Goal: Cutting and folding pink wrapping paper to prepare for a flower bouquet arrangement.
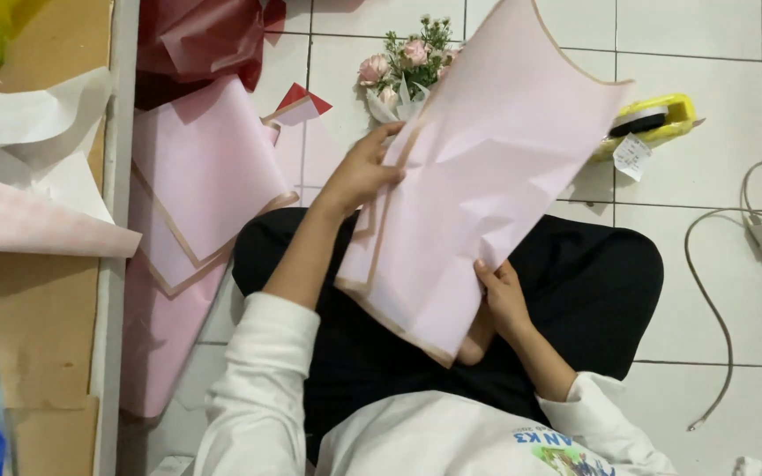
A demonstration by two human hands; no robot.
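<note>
White tile floor; both hands' fingers (379, 152) closed on pink wrapping sheet (478, 185) edges.

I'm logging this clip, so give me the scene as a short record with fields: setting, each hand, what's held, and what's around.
Setting: person seated on a white tiled floor, seen from above
Left hand: grips the pink sheet at its upper left edge
Right hand: holds the sheet's lower edge from beneath
Sheet: pink wrapping paper with a tan border, held up over the lap
Beyond the sheet: small pink bouquet, partly hidden
Left of person: more pink sheets on the floor
Right: yellow tape dispenser, white cable
</note>
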